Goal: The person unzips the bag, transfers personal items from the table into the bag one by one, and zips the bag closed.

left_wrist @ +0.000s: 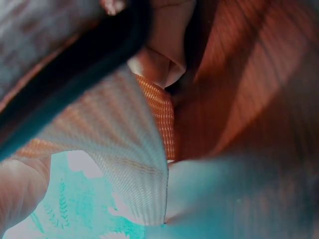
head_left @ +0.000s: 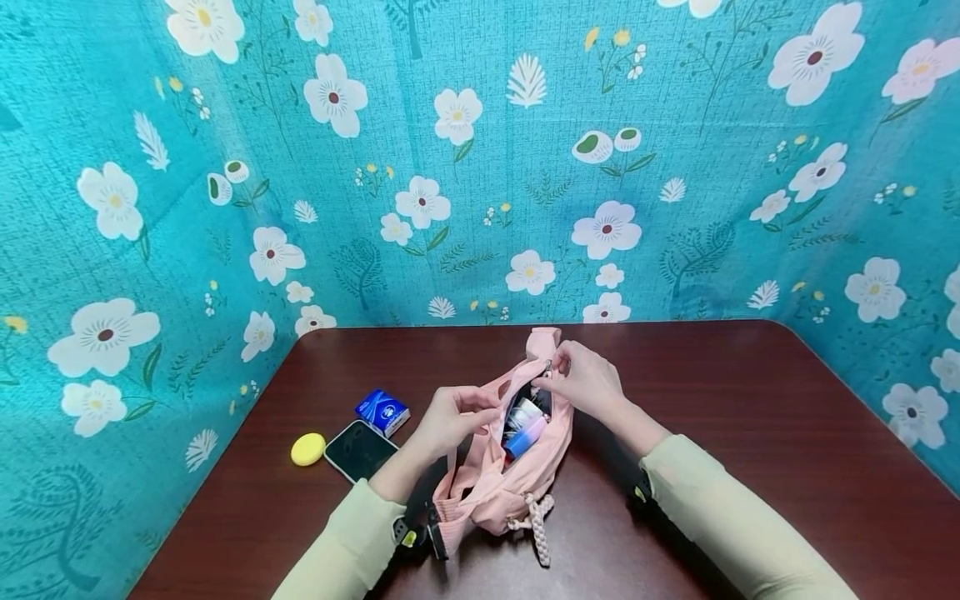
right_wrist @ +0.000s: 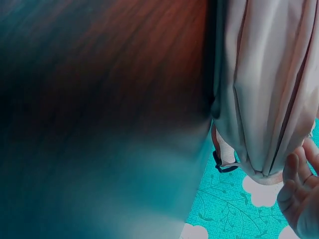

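A pink fabric bag (head_left: pixel 551 454) with an unzipped top lies at the middle of the table. Inside its opening show a blue-and-pink tube-shaped item (head_left: pixel 527 437) and some white things (head_left: pixel 525 414). My left hand (head_left: pixel 448 421) pinches the opening's left edge. At the far end of the zipper, the thumb and fingers of my right hand (head_left: pixel 591 382) pinch the bag's edge near the pull. A braided cord (head_left: pixel 538 529) hangs from the near end. In the left wrist view a ribbed strap (left_wrist: pixel 124 144) fills the middle; the right wrist view shows the bag's folded side (right_wrist: pixel 264 89).
Left of the bag lie a dark-screened phone (head_left: pixel 360 452), a blue packet (head_left: pixel 382 412) and a yellow round object (head_left: pixel 308 449). The brown table (head_left: pixel 735 400) ends at a floral turquoise cloth (head_left: pixel 480 200) behind it. A black strap buckle (head_left: pixel 437 535) sits near my left wrist.
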`<state>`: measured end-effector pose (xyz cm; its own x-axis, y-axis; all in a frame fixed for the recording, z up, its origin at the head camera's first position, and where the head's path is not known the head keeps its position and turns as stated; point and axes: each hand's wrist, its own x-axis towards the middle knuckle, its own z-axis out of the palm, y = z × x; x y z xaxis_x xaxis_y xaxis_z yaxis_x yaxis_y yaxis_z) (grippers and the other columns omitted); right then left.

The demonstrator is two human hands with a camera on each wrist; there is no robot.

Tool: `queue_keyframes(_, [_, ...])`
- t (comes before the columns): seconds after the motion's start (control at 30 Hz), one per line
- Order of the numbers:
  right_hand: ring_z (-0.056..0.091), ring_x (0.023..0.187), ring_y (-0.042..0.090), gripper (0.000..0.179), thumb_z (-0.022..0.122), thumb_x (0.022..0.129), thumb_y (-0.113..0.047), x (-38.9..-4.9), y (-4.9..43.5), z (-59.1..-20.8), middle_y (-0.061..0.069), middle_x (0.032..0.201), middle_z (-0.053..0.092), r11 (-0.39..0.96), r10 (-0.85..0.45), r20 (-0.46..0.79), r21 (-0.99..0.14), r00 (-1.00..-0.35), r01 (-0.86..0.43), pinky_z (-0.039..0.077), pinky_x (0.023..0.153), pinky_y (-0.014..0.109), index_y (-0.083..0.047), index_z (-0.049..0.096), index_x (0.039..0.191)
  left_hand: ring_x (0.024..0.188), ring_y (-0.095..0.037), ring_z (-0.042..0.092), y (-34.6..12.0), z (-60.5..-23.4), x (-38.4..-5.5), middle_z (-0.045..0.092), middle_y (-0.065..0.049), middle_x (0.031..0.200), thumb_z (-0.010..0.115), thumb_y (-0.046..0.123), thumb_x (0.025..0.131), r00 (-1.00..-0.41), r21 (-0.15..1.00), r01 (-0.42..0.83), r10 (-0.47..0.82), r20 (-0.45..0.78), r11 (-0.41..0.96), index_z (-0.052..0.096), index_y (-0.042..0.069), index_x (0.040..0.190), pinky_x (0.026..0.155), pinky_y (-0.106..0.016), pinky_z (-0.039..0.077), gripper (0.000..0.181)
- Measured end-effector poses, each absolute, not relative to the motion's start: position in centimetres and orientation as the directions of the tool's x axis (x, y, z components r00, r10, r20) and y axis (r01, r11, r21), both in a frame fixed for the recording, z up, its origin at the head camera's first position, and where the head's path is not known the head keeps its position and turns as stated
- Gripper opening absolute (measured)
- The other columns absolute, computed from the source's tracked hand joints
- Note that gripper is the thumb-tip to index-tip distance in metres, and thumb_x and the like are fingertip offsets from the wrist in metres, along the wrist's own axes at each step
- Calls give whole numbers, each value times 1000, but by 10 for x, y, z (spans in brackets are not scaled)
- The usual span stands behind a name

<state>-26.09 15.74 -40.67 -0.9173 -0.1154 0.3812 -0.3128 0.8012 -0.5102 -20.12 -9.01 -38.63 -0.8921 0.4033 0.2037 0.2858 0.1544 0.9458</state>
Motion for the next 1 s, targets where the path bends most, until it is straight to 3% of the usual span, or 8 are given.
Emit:
queue_keyframes(0.23, [52,65,12,39,82,73,-47,-263,154,-409,-6,73,54,821,-81,356,-506,-931,-265,40,57,34,-19,55,79,70,-13,65,-91,-403,-209,71,-15,89,70,1,88,-895,943,298,386,223,146,71,-7,99,63,-40,57,14])
queue_keyframes(0.6, [54,67,16,20,77,78,-32,-263,157,-408,-5,71,57,803,-78,380,-524,-922,-284,41,58,37,-19,62,80,74,-26,66,-92,-377,-194,70,-20,92,67,-4,88,-896,945,283,396,201,163,68,-12,102,71,-55,53,16])
queue_keyframes(1.0, [57,70,19,12,70,80,-25,-258,163,-404,-2,74,64,775,-50,353,-576,-934,-259,43,62,38,-15,71,86,72,-19,65,-95,-405,-211,71,-16,92,69,1,88,-904,950,272,379,197,155,70,-7,102,68,-47,56,16])
